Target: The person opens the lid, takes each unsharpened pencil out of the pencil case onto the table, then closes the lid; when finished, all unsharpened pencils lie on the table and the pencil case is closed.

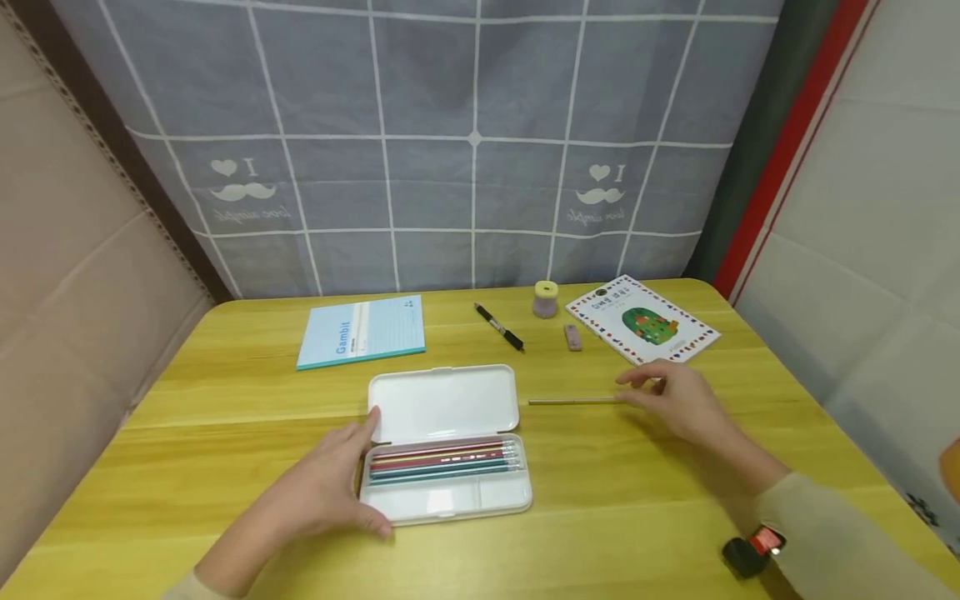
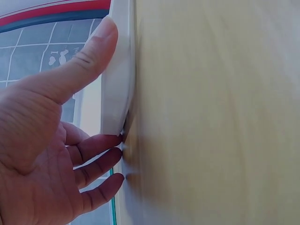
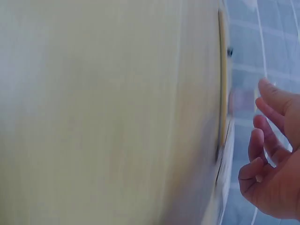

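A white pencil case [image 1: 442, 504] lies on the table with its lid [image 1: 442, 404] folded back. Inside, several red, yellow and green pencils [image 1: 442, 471] lie side by side. My left hand [image 1: 330, 479] holds the case at its left end, thumb along the front wall and fingers around the left side; in the left wrist view the fingertips reach down to the tabletop. My right hand [image 1: 675, 400] hovers by the right end of a thin gold-coloured stick [image 1: 570, 402], shaped like a pencil. Its fingers are loosely bent and apart from the stick in the right wrist view.
Behind the case are a light blue notebook [image 1: 363, 332] and a black pen [image 1: 498, 327]. A yellow-topped small container [image 1: 546, 300], a pinkish eraser [image 1: 573, 337] and a white booklet [image 1: 641, 321] lie toward the back right. A grey checked cloth [image 1: 427, 183] hangs behind the table.
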Available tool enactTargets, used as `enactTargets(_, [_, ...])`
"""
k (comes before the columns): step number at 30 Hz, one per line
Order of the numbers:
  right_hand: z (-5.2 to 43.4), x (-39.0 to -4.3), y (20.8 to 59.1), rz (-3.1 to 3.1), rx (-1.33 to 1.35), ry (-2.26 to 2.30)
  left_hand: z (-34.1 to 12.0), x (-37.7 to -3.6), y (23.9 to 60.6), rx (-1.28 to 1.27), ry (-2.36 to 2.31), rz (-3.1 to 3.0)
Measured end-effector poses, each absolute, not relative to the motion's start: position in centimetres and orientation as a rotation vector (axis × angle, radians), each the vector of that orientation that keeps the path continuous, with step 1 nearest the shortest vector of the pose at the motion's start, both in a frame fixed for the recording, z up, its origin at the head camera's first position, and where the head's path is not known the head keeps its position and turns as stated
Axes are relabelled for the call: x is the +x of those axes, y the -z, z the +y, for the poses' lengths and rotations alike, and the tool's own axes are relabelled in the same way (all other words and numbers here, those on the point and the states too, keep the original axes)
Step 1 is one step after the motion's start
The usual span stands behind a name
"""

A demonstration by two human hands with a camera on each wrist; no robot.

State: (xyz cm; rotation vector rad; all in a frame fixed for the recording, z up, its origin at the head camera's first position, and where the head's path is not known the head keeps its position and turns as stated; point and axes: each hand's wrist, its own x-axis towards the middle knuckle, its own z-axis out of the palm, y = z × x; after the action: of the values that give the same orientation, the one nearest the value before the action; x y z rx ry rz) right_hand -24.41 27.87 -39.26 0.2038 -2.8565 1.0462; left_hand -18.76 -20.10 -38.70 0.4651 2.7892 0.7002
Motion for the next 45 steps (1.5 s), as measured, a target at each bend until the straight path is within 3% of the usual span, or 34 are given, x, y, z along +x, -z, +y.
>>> enactTargets(20, [16.3,-22.5,39.4,-2.924,0.737,-1.554,-20.0,-18.4,38.6,0.433,-0.749,2.795])
enactTargets(37, [13.9,-22.0,40.1,-2.956,0.893,-1.279,-20.0,-18.4,38.5,0.43,-0.762,2.778])
enactTargets(45, [13.2,-22.0,40.0,-2.96,0.847,-1.213,-20.0,-18.5,38.5,0.426,-0.763,2.775])
